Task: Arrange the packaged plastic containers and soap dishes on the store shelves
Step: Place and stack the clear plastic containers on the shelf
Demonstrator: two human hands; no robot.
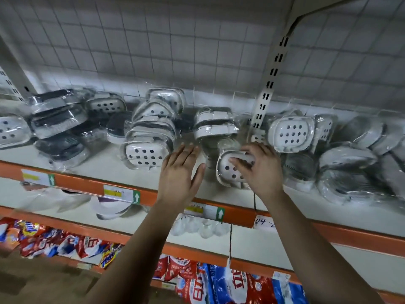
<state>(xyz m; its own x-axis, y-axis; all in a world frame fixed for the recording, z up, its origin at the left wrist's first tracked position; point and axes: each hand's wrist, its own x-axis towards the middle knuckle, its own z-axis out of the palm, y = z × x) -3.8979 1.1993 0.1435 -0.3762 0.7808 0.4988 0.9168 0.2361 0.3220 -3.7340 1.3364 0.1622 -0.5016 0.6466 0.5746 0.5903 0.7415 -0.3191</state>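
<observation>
Soap dish (228,173), white perforated plastic in clear wrap, gripped by right hand (263,167); left hand (178,174) spread, empty; slick wrap could let it slip

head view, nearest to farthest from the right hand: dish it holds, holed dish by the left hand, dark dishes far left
1. Held dish, gripped in the right hand.
2. Holed dish, just left of the left hand.
3. Dark dishes, far left end.
</observation>
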